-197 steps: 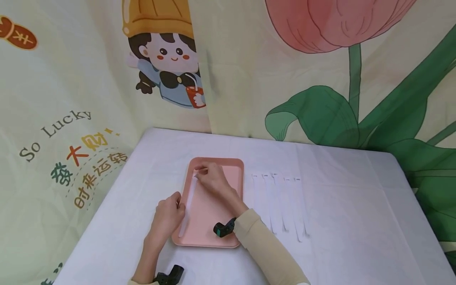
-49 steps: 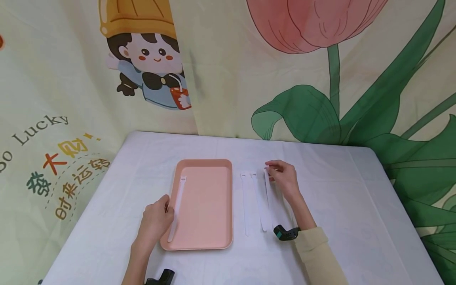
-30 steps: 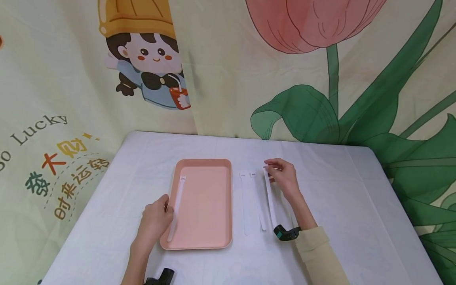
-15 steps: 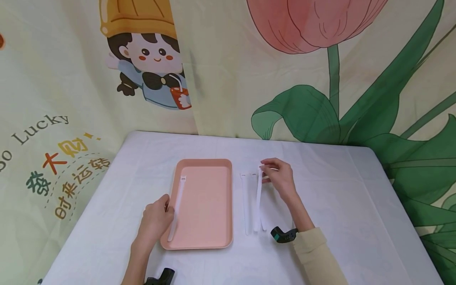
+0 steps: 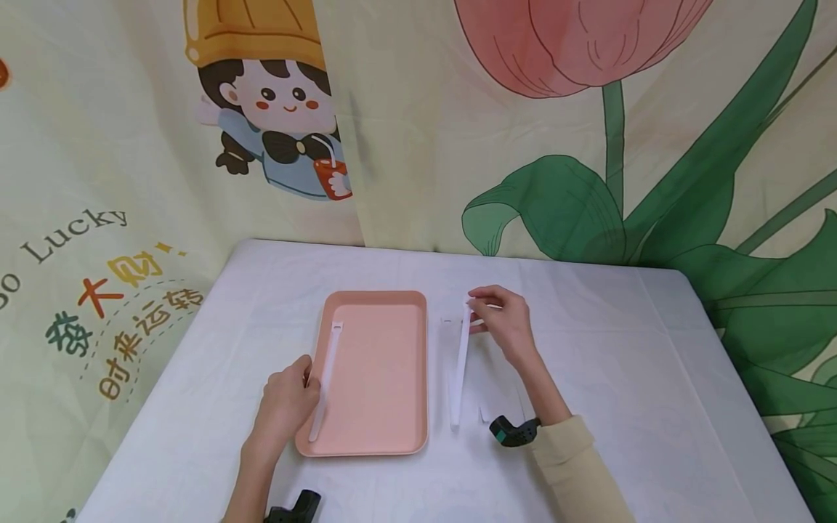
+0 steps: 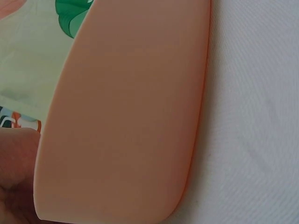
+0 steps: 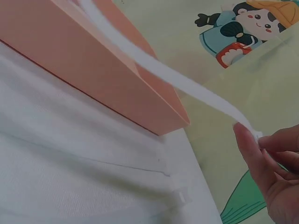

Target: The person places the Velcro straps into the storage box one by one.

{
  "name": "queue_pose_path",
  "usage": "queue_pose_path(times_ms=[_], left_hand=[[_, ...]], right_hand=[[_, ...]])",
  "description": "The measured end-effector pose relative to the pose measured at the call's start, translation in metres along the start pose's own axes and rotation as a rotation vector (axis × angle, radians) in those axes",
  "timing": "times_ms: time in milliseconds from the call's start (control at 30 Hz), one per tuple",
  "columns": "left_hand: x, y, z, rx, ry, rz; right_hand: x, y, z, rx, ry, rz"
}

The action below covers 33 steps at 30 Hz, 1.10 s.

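Note:
My right hand [image 5: 506,323] pinches the head end of a white cable tie [image 5: 461,363], which hangs down just right of the tray. In the right wrist view that cable tie [image 7: 163,74] slants across the side of the tray [image 7: 93,70]. The pink tray [image 5: 379,378] lies on the table, and one white cable tie [image 5: 325,385] rests inside along its left edge. My left hand [image 5: 284,396] grips the tray's left rim with curled fingers, partly hidden behind the tray wall in the left wrist view.
More white cable ties lie on the white tablecloth [image 5: 621,378] right of the tray, partly hidden by the held one; a head end [image 5: 447,320] shows beside it. A printed curtain [image 5: 418,145] hangs behind the table.
Earlier my right hand was at the cable tie in the tray. It then took another from the row and has carried it left toward the tray. The left hand stays at the rim.

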<state>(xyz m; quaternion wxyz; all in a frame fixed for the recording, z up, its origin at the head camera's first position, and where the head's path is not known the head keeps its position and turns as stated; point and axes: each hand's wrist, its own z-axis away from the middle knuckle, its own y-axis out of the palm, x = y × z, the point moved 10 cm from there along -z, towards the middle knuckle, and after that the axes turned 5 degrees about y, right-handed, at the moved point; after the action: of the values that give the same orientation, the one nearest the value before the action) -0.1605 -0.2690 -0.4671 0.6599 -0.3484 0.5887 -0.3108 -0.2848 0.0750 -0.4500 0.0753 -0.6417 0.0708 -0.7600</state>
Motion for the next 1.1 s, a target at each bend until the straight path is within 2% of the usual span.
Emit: queue_pose_path(times_ms=[833, 1100], left_hand=[[0.002, 0.001, 0.001, 0.002, -0.003, 0.011], [0.001, -0.003, 0.001, -0.006, 0.013, 0.013]], right_hand=[[0.021, 0.048, 0.008, 0.077, -0.047, -0.061], [0.027, 0.067, 0.008, 0.117, -0.065, -0.106]])
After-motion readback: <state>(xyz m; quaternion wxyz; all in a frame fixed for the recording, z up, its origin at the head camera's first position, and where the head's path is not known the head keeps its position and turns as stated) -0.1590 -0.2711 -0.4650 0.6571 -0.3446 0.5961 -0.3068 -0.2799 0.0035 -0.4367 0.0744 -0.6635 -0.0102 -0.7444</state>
